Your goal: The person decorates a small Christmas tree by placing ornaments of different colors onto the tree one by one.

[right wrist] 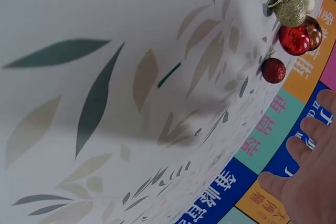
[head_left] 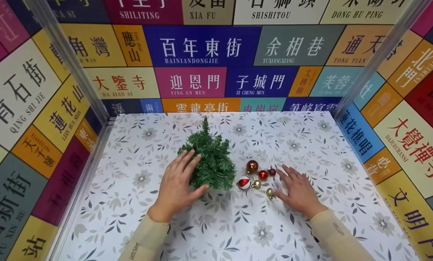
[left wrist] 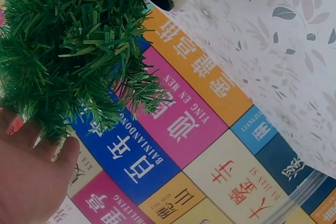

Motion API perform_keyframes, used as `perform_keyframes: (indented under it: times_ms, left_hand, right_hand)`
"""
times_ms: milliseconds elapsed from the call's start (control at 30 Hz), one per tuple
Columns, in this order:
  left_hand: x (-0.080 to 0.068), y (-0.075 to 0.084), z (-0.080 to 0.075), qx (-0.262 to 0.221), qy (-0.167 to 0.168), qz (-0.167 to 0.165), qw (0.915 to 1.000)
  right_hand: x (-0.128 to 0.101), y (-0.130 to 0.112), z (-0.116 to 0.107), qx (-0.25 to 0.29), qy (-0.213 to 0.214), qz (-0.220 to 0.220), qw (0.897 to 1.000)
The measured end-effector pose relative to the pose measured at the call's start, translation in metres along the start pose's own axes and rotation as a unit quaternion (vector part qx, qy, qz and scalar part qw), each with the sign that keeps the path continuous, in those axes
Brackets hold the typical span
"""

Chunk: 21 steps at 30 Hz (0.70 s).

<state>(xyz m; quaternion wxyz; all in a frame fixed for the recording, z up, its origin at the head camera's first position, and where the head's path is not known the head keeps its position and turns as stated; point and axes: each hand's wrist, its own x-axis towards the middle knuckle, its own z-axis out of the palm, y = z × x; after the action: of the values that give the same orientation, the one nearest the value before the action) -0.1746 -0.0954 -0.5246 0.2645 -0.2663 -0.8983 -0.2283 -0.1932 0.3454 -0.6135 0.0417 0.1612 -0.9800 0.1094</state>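
Straight fingers of the left hand (head_left: 176,183) rest against the tree (head_left: 211,159), gripping nothing; the right hand (head_left: 299,190) lies flat and relaxed, empty, beside the baubles (head_left: 257,175). At mid-frame on the floral table (head_left: 238,232), the tree looks light and springy, its needles soft, so its base seems the firmest hold. Small, glossy and round, the baubles would likely roll and slip; their caps suit a pinch.

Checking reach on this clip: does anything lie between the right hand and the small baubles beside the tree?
Nothing visible does. The right hand lies open on the table, the gold bauble by its thumb, the dark red bauble just off its fingertips.
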Motion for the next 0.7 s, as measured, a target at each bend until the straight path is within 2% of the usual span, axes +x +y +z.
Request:
perform_keyframes:
  times_ms: [267,533,700]
  left_hand:
    - [-0.001,0.0,-0.001,0.0,-0.013,-0.01,0.9999]
    - [-0.001,0.0,-0.003,0.004,-0.024,-0.017,0.9996]
    - [-0.001,0.001,-0.003,0.003,-0.028,-0.02,0.9994]
  right_hand:
    - [-0.002,-0.004,0.006,0.027,0.017,-0.055,0.998]
    - [-0.001,-0.001,0.013,0.034,0.0,-0.116,0.993]
    - [0.0,0.0,0.015,0.04,-0.014,-0.134,0.99]
